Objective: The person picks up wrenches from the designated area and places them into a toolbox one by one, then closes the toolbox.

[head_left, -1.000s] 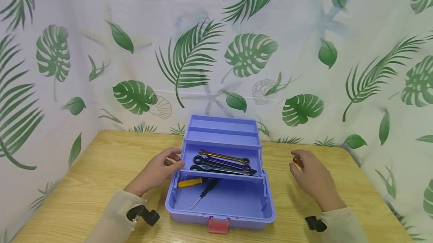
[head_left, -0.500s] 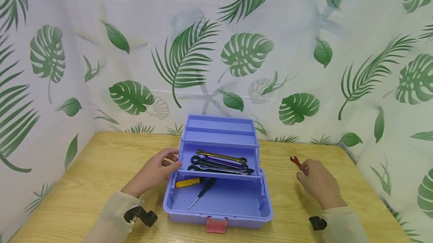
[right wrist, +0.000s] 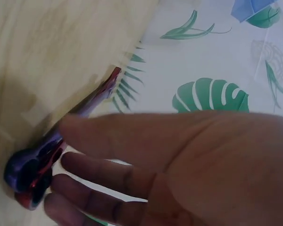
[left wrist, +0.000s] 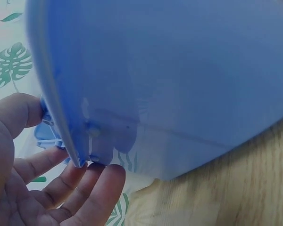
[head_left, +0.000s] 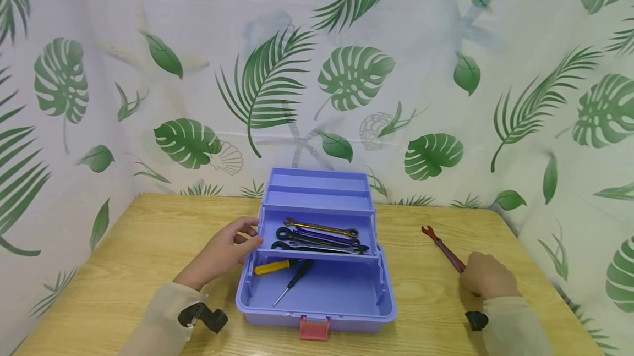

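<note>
An opened blue-purple toolbox stands on the table, its wrench-filled tray raised above the base. My left hand holds the tray's left side; up close in the left wrist view, the thumb and fingers are on either side of a blue edge. Right of the box, my right hand pinches the near part of a red wrench and a purple wrench lying together. Their ring ends show beside the fingertips in the right wrist view. The red open end points away from me.
The tray bears a gold wrench, a purple one and several dark or silver ones. In the base lie a yellow-handled tool and a black screwdriver. A red latch hangs at the front. Behind the table rises a leaf-printed curtain.
My right hand has drawn back toward me and to the right along the red and purple wrenches, leaving more of them in sight. The left hand stays on the tray.
</note>
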`<move>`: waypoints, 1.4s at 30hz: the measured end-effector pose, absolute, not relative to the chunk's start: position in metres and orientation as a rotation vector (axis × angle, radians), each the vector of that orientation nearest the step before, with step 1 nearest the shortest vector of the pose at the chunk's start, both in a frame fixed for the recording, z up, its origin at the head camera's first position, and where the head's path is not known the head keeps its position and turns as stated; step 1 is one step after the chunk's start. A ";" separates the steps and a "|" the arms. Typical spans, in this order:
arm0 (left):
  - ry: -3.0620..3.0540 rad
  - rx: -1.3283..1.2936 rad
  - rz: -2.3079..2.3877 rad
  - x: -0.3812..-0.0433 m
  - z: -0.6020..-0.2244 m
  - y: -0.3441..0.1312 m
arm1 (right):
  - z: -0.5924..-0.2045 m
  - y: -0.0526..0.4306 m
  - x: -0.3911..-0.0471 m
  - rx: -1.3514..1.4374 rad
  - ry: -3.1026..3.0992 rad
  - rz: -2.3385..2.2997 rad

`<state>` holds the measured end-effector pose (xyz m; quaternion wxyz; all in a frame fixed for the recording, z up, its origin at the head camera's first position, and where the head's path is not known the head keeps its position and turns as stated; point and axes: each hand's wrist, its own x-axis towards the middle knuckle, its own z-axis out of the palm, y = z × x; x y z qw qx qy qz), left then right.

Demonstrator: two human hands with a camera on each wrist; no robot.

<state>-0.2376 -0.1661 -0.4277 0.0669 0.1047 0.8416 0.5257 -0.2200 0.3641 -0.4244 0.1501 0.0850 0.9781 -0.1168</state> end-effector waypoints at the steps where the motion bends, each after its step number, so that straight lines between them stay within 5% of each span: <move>1: 2.536 0.314 1.584 -0.237 -0.427 -0.166 | -0.425 0.365 -0.220 0.259 2.822 -0.349; 42: 2.533 0.303 1.582 -0.237 -0.427 -0.165 | -0.424 0.363 -0.220 0.252 2.828 -0.378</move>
